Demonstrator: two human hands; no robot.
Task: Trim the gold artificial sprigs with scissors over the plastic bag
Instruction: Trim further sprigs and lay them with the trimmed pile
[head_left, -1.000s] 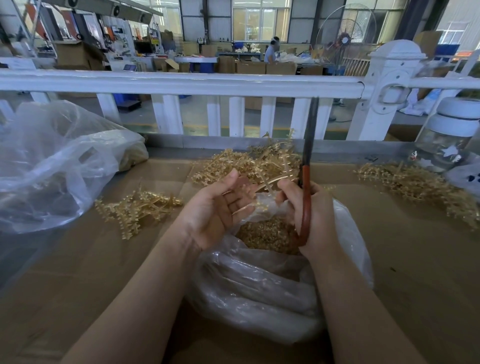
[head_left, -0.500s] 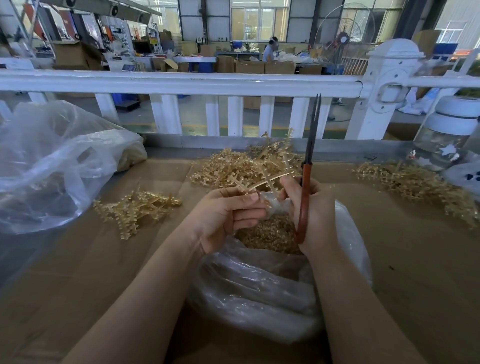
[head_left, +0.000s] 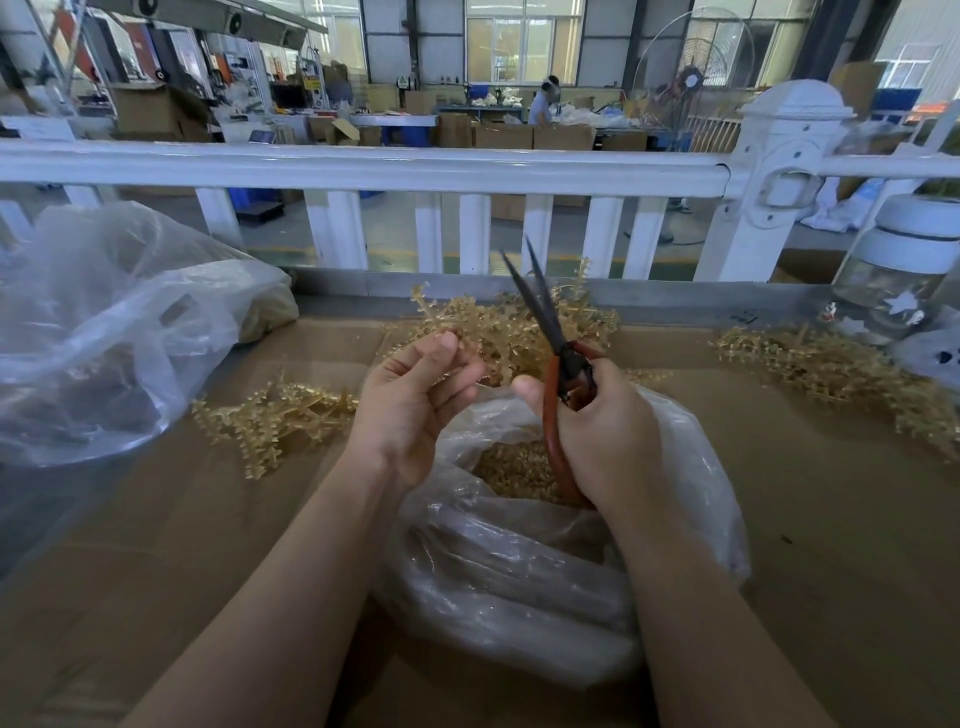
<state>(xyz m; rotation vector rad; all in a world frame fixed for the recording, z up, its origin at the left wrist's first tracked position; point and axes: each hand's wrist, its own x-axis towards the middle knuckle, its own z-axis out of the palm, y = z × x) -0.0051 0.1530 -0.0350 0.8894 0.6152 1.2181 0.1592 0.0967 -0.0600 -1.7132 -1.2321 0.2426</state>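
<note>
While seen from the head camera: brown cardboard-covered tabletop (head_left: 810, 519) bounded at the far edge by a grey metal lip and a white railing fence (head_left: 363, 166). Open cardboard to the near left and right of the arms. Large crumpled clear plastic sack (head_left: 104, 332) crowding the left edge; glass jar with white lid (head_left: 904, 265) at the far right.

Clear plastic bag holding gold trimmings (head_left: 519, 571) between the forearms, mouth open below both hands. Left hand (head_left: 410, 405) raised above the bag, fingers curled, tips pinching a gold artificial sprig (head_left: 457, 332) at the central pile (head_left: 519, 332). Right hand (head_left: 602, 431) just beside, gripping red-handled scissors with dark blades (head_left: 556, 364), blades slightly parted, pointing up and away. More gold sprigs (head_left: 270, 421) left of the left hand; another heap (head_left: 831, 364) well right.
</note>
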